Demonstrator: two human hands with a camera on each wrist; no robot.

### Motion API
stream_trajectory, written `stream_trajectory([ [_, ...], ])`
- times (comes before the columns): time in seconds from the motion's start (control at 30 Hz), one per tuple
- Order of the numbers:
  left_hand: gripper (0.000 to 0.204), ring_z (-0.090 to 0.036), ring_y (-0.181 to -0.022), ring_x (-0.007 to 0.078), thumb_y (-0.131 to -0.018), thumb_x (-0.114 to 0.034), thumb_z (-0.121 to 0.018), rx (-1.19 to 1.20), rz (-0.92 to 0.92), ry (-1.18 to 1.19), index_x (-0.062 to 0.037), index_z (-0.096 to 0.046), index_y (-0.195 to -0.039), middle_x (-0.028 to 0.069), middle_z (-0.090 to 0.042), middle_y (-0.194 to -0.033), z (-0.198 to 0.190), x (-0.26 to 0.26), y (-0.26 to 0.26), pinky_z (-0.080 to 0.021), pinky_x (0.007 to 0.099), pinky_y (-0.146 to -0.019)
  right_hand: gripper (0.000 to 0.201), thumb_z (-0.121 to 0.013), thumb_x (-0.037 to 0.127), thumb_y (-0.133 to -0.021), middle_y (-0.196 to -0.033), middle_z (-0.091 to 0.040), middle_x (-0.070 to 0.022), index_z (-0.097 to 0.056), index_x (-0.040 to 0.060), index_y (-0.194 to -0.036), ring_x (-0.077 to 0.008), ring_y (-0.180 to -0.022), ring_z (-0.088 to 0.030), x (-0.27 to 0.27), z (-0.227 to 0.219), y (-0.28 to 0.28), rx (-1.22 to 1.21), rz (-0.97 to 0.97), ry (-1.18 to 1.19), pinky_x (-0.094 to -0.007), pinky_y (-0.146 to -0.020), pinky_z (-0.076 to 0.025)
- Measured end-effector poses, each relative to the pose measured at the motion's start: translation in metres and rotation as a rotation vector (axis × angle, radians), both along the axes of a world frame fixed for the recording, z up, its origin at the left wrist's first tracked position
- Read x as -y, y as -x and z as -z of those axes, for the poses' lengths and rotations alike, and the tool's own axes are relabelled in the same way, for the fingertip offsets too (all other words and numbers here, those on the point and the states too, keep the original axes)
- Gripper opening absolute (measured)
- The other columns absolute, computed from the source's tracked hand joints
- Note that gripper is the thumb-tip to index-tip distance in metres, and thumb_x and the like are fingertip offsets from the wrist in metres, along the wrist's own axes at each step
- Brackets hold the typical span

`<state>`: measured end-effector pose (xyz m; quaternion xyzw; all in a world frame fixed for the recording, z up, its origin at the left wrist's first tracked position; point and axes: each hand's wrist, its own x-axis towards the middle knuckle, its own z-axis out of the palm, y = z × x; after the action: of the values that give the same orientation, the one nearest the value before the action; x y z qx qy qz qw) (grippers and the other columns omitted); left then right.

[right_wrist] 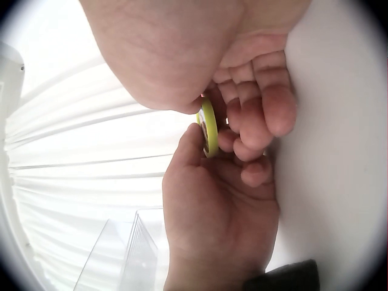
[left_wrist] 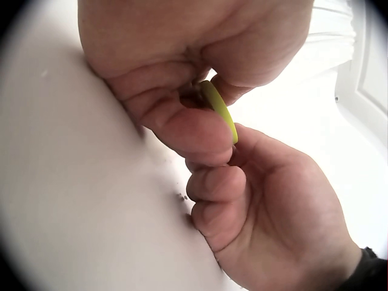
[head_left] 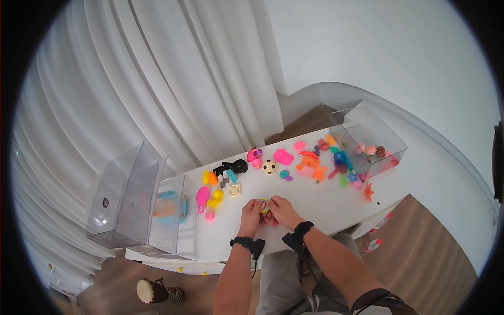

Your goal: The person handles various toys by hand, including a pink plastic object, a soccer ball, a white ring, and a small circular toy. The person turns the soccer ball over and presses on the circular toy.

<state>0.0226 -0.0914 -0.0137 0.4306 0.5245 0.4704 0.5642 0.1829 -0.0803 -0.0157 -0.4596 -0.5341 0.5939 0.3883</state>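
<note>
A small round disc with a yellow-green rim [right_wrist: 210,128] is pinched between both hands just above the white table's front part. The left hand [head_left: 250,214] grips its left side, fingers curled, and the right hand [head_left: 283,212] grips its right side with thumb and curled fingers. In the left wrist view the disc's rim [left_wrist: 219,110] shows edge-on between the left hand [left_wrist: 176,79] and the right hand [left_wrist: 279,212]. The disc's face is mostly hidden by the fingers.
Behind the hands lie a toy football [head_left: 269,167], a cream ring-shaped toy [head_left: 234,190], a pink brush-like toy [head_left: 202,197] and several colourful toys. Clear bins stand at left [head_left: 118,210] and right [head_left: 386,137]. A drum [head_left: 151,291] is on the floor.
</note>
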Motion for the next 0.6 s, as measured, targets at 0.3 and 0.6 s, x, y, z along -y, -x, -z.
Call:
stream_trajectory([
  [0.3,0.03,-0.063,-0.057,0.0121,-0.112,-0.032,-0.054,0.038,-0.004,-0.003,-0.0051,-0.065,-0.102,0.0035,-0.066,-0.075,0.0021,-0.0019,0.0019,-0.05,0.0267,-0.049,0.029,-0.051,0.027,-0.112,-0.079,-0.066,-0.0066,-0.062,0.0012,-0.107,-0.0142,-0.058,-0.066,-0.002,0.001,-0.0032,-0.035,-0.049,-0.008,-0.0296,-0.051,-0.056],
  [0.6,0.031,-0.064,-0.058,0.0126,-0.112,-0.032,-0.052,0.037,0.007,0.012,-0.0045,-0.065,-0.106,0.0039,-0.066,-0.076,0.0025,-0.0032,0.0018,-0.051,0.0267,-0.049,0.029,-0.052,0.028,-0.112,-0.078,-0.065,-0.006,-0.061,0.0015,-0.105,-0.0138,-0.057,-0.065,-0.0002,-0.0016,-0.0048,-0.049,-0.048,-0.01,-0.029,-0.051,-0.055],
])
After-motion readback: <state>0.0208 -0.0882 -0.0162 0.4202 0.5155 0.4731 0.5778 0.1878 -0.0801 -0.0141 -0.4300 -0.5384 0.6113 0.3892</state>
